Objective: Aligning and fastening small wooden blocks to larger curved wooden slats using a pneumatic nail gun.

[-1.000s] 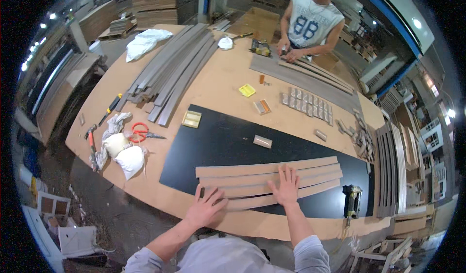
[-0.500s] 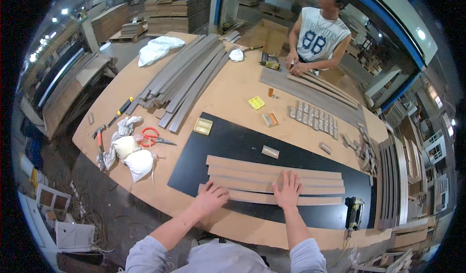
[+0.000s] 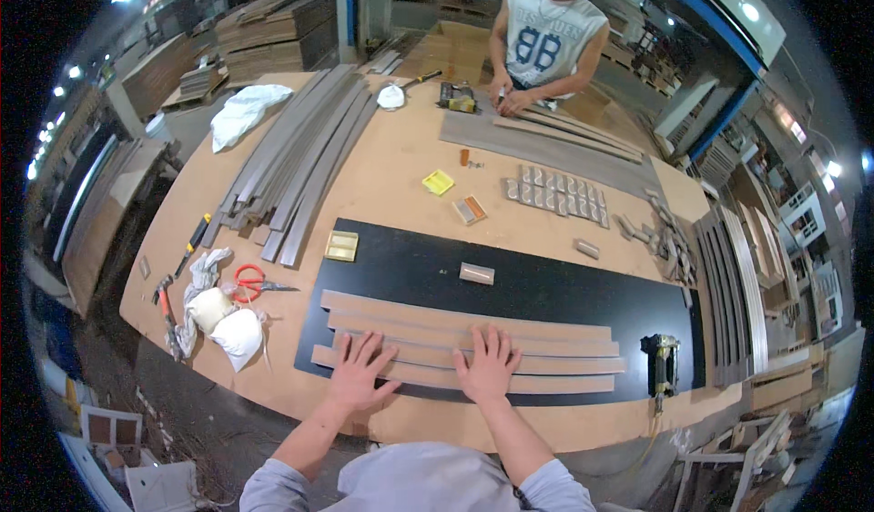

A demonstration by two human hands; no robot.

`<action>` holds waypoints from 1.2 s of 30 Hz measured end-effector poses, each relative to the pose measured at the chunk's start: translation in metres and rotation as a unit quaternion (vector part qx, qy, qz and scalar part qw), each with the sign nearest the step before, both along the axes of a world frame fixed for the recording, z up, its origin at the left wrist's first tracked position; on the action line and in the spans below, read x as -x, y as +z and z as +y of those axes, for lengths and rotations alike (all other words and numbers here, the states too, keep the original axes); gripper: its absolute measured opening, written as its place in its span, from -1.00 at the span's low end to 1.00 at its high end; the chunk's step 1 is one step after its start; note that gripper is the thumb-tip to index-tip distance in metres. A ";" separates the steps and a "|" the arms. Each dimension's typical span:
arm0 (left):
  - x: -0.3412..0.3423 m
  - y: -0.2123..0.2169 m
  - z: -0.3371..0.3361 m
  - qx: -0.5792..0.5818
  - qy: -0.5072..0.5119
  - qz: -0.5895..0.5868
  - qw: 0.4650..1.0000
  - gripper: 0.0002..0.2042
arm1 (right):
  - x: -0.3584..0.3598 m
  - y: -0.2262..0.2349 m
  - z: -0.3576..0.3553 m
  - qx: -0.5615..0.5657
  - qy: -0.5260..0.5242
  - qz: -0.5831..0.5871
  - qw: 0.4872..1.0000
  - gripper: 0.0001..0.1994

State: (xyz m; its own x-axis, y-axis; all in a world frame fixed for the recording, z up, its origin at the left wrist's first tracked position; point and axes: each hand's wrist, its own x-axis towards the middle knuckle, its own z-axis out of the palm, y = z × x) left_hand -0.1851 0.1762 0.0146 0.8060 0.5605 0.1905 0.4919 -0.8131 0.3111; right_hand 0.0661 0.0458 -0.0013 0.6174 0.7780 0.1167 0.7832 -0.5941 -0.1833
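Several long flat wooden strips (image 3: 569,364) lie side by side on a black board (image 3: 401,253) in front of me, their ends slightly staggered. Their upper faces are light brown, with greyish bands between them. My left hand (image 3: 357,373) lies open on the left part of the nearer strips, fingers spread. Near the middle, my right hand (image 3: 487,366) also rests open across the strips. Neither hand grips anything. Beyond the strips sits a short grey block (image 3: 476,273). A nail gun (image 3: 662,364) with a hose stands past their right ends.
Left on the table are red-handled scissors (image 3: 250,282), a hammer (image 3: 166,314), white bags (image 3: 239,335) and piled grey strips (image 3: 305,162). A yellow tray (image 3: 341,245) is at the board's corner. Farther off are curved pieces (image 3: 557,195), loose offcuts (image 3: 672,250) and a co-worker (image 3: 551,39).
My left hand has gone from bent fingers at the strips' left end to lying spread on them. The dark gap behind the nearest strip looks narrower. The whole view has shifted.
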 end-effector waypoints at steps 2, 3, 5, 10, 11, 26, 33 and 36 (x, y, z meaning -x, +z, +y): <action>-0.003 0.007 0.003 0.014 0.020 -0.008 1.000 -0.32 | -0.002 0.008 -0.001 -0.033 0.062 0.025 0.997 -0.35; -0.007 0.010 0.004 0.033 0.022 0.008 0.999 -0.35 | -0.007 0.010 -0.005 -0.063 0.067 0.044 0.995 -0.39; -0.010 0.009 0.000 0.028 0.015 0.009 0.999 -0.35 | -0.024 0.004 -0.023 -0.097 0.035 0.051 0.993 -0.39; -0.048 0.002 -0.006 0.034 0.001 0.019 0.999 -0.33 | -0.096 0.001 -0.116 -0.042 -0.114 0.002 0.993 -0.31; -0.067 0.002 -0.007 0.030 -0.007 0.022 0.999 -0.34 | -0.114 -0.003 -0.141 -0.041 -0.137 0.003 0.990 -0.31; -0.220 -0.022 -0.045 0.017 0.031 0.071 0.997 -0.30 | -0.251 -0.002 -0.229 -0.186 -0.214 0.068 0.956 -0.28; -0.247 -0.007 -0.074 0.007 0.039 0.108 0.993 -0.24 | -0.286 -0.008 -0.212 -0.183 -0.062 0.144 0.971 -0.19; -0.266 0.007 -0.085 0.030 0.030 0.129 0.991 -0.23 | -0.289 -0.006 -0.218 -0.182 0.002 0.192 0.964 -0.17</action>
